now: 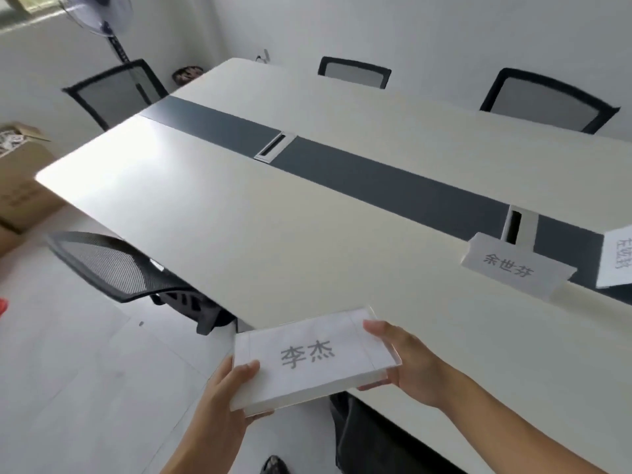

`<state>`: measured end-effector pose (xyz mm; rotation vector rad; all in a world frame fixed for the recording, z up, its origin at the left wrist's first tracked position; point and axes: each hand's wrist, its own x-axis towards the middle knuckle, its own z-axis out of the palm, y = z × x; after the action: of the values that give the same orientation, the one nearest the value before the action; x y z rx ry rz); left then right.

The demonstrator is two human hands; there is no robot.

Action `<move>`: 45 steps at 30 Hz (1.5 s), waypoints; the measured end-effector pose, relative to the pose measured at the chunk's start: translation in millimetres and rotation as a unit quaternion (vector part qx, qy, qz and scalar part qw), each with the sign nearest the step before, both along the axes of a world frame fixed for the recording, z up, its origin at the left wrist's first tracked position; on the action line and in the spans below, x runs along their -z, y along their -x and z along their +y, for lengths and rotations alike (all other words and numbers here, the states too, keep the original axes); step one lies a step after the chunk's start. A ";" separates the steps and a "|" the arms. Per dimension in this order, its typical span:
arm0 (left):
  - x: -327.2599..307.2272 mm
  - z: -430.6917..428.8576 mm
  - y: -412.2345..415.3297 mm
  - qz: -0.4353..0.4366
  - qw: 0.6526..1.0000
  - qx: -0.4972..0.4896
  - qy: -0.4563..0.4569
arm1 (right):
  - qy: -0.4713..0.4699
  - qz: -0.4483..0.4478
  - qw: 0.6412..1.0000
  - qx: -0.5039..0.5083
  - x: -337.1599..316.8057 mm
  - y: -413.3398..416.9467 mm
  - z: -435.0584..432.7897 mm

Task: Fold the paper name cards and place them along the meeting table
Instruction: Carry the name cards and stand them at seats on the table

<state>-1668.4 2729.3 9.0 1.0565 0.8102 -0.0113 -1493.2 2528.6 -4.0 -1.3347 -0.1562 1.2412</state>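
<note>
I hold a folded white paper name card [311, 357] with two grey printed characters at the near edge of the meeting table [239, 217]. My left hand [232, 388] grips its left end, thumb on top. My right hand [407, 364] grips its right end. A second folded name card [513, 268] stands on the table to the right, by the dark centre strip. A flat printed sheet [617, 258] lies at the right border, partly cut off.
A black mesh chair [116, 268] is tucked in at the near left; three more chairs [547, 100] stand around the far side and end. Two cable ports [273, 147] sit in the dark strip. Cardboard boxes [24, 179] and a standing fan [102, 22] are at the left.
</note>
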 end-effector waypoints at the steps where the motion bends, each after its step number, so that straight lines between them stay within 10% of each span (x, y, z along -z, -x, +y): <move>1: 1.2 11.3 13.8 0.005 1.000 -0.010 0.005 | 0.004 0.000 1.000 -0.007 -0.3 9.4 14.5; 18: 17.7 273.8 204.6 0.024 0.977 -0.205 -0.045 | 0.025 0.051 0.995 -0.081 19.6 161.0 320.4; 31: 25.9 462.3 103.2 0.055 0.980 -0.161 -0.100 | 0.003 0.089 0.982 -0.168 36.7 65.8 480.1; 45: 46.4 653.1 -93.0 0.079 0.987 -0.019 -0.136 | 0.063 0.048 0.994 0.076 44.0 -55.2 604.9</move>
<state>-1575.4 3382.4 -37.4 1.3086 0.9942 0.0498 -1438.0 3133.5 -48.0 -1.3663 0.0916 1.1979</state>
